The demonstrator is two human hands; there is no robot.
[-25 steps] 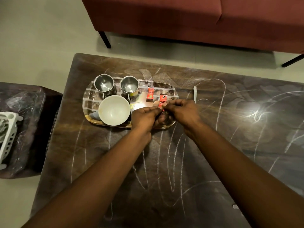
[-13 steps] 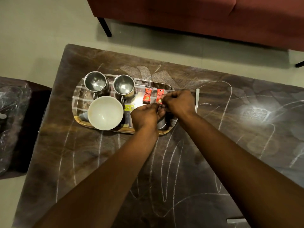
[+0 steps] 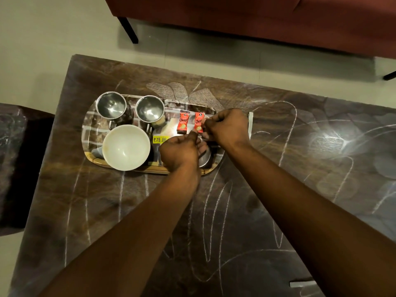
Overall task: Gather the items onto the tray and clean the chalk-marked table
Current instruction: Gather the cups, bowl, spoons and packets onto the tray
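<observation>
Nearest, a short white chalk stick [image 3: 302, 283] lies on the dark brown wood-grain tabletop [image 3: 246, 211], which is scribbled with white chalk lines [image 3: 205, 221]. Both bare forearms reach across it to the oval picture-printed tray [image 3: 90, 133]. The left hand [image 3: 180, 152] is curled over the tray's right half, fingers drawn together, though I cannot tell whether its grip closes on anything. Just beyond, the right hand [image 3: 228, 127] pinches the right-hand red sachet [image 3: 198, 123] at its edge; half a second ago it hid more of that packet, and both hands have shifted slightly toward the tray's right end. The second red sachet [image 3: 183, 121] lies flat just beside it. A round white bowl [image 3: 126, 147] sits on the tray's near left, with two shiny steel mugs [image 3: 111, 106] [image 3: 150, 109] behind it, unchanged. A second chalk stick [image 3: 250, 125] lies beside the right hand. Farthest stands a dark red sofa [image 3: 257, 16].
</observation>
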